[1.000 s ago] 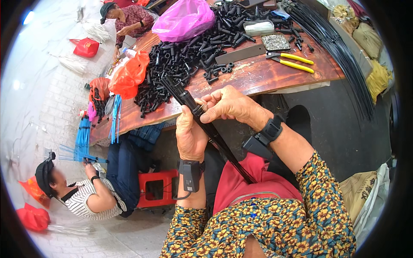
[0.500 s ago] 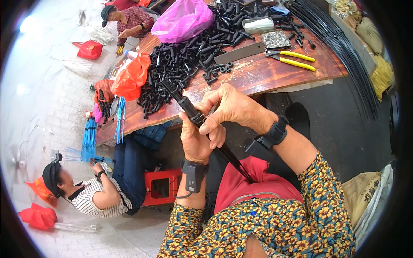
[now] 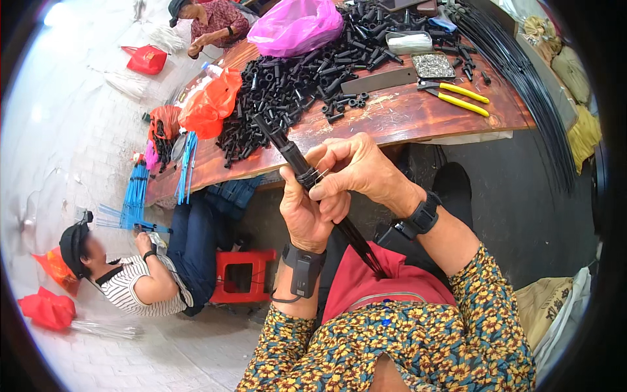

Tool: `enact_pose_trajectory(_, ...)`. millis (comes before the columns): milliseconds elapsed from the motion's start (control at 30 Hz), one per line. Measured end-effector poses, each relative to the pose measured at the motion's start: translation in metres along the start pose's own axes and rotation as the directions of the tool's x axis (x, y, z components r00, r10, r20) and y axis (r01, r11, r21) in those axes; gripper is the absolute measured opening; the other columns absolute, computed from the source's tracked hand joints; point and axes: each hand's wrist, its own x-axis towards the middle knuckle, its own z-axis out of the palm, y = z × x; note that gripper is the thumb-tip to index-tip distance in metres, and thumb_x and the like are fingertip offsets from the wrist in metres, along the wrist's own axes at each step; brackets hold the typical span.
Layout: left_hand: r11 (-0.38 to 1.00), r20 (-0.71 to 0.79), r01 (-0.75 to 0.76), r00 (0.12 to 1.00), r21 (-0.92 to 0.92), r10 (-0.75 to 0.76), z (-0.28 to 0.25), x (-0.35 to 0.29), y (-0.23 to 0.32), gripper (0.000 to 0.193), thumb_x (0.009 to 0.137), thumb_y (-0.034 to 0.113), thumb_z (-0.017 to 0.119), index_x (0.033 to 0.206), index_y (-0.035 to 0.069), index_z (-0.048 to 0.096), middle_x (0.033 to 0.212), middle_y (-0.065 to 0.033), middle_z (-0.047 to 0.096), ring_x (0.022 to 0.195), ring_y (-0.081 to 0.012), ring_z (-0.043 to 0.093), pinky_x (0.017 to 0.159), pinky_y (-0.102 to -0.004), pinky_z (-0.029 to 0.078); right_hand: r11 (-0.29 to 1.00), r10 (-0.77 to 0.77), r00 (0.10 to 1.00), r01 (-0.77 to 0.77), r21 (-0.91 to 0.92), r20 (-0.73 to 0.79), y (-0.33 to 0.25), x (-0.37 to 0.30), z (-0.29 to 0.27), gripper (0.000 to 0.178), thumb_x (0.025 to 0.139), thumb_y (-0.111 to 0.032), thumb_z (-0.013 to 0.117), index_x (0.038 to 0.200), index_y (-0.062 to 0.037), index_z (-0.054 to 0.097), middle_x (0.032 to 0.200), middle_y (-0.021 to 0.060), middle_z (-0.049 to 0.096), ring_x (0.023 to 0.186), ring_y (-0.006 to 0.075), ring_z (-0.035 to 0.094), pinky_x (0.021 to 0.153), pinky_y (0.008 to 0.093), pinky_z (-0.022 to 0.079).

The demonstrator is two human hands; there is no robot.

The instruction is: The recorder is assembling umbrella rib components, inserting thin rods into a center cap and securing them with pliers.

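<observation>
My left hand (image 3: 307, 219) is closed around a tilted black plastic tubular fitting (image 3: 292, 154) that has a bundle of thin black rods (image 3: 356, 243) running down from it to the red cloth (image 3: 356, 277) on my lap. The fingers of my right hand (image 3: 366, 171) pinch together at the fitting's lower end, from the right side. Small, thin, shiny wire-like bits show between those fingertips and the fitting. Their exact kind is too small to tell. Narrower black rod ends stick out above the fitting, toward the table.
On the wooden table (image 3: 418, 127) lie a heap of black plastic fittings (image 3: 287, 91), yellow-handled pliers (image 3: 460, 99), a flat metal bar (image 3: 379, 81) and a tray of small metal pieces (image 3: 433, 66). Long black rods (image 3: 522, 91) hang over the right edge. One co-worker (image 3: 140, 277) sits left, beside a red stool (image 3: 241, 276).
The view has shifted slightly, so the table appears a little lower and further right. Both hands keep their hold on the fitting; the right fingertips have moved slightly at its lower end.
</observation>
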Motion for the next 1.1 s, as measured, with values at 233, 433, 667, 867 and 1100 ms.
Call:
enact_pose_trajectory(233, 0.999, -0.039, -0.021, 0.999, 0.05, 0.023, -0.005, 0.005, 0.004, 0.067, 0.098, 0.059, 0.035, 0.137, 0.006, 0.046, 0.059, -0.0009, 0.045, 0.039, -0.0086, 0.031, 0.035, -0.0243, 0.028, 0.99, 0.082, 0.993, -0.091, -0.104, -0.087, -0.004, -0.004, 0.013, 0.02, 0.071, -0.005, 0.083, 0.082, 0.0023, 0.068, 0.088, 0.0033, 0.066, 0.072, 0.0085, 0.063, 0.062, 0.0225, 0.052)
enact_pose_trajectory(433, 0.986, -0.086, -0.12, 0.988, 0.119, 0.13, -0.007, 0.007, 0.003, 0.064, 0.099, 0.054, 0.039, 0.135, 0.001, 0.045, 0.08, -0.0058, 0.06, 0.043, -0.0074, 0.041, 0.036, -0.0217, 0.033, 0.917, -0.156, 0.984, 0.114, -0.382, -0.082, -0.011, -0.005, 0.018, 0.019, 0.081, -0.006, 0.076, 0.093, 0.0027, 0.064, 0.084, 0.0051, 0.062, 0.066, 0.0101, 0.066, 0.057, 0.0237, 0.054)
enact_pose_trajectory(667, 0.977, -0.19, -0.118, 0.97, 0.177, 0.152, -0.007, 0.005, 0.006, 0.064, 0.1, 0.053, 0.039, 0.131, -0.002, 0.047, 0.077, -0.0065, 0.061, 0.042, -0.0074, 0.04, 0.036, -0.0224, 0.031, 0.734, -0.245, 0.969, 0.194, -0.65, 0.013, -0.019, -0.004, 0.023, 0.011, 0.087, -0.005, 0.068, 0.085, 0.0039, 0.063, 0.08, 0.0064, 0.062, 0.065, 0.0133, 0.068, 0.05, 0.0252, 0.053)
enact_pose_trajectory(867, 0.996, -0.105, -0.048, 0.993, 0.071, 0.055, -0.014, 0.003, 0.009, 0.072, 0.1, 0.058, 0.029, 0.129, -0.005, 0.049, 0.066, -0.0072, 0.055, 0.039, -0.0087, 0.034, 0.036, -0.0233, 0.027, 0.91, 0.413, 0.911, -0.413, -0.048, -0.009, -0.024, 0.004, 0.005, 0.023, 0.089, -0.02, 0.059, 0.087, 0.0001, 0.07, 0.066, 0.0007, 0.061, 0.05, 0.0041, 0.052, 0.04, 0.0182, 0.037)
enact_pose_trajectory(1100, 0.997, -0.123, -0.037, 0.991, 0.075, 0.046, -0.012, 0.003, 0.01, 0.07, 0.101, 0.056, 0.031, 0.125, -0.007, 0.051, 0.058, -0.0014, 0.051, 0.04, -0.0072, 0.035, 0.038, -0.0225, 0.028, 0.944, 0.319, 0.938, -0.326, 0.038, 0.137, -0.011, 0.0, -0.004, 0.023, 0.093, -0.019, 0.058, 0.092, 0.0014, 0.07, 0.067, 0.0011, 0.062, 0.053, 0.0044, 0.053, 0.041, 0.0171, 0.037)
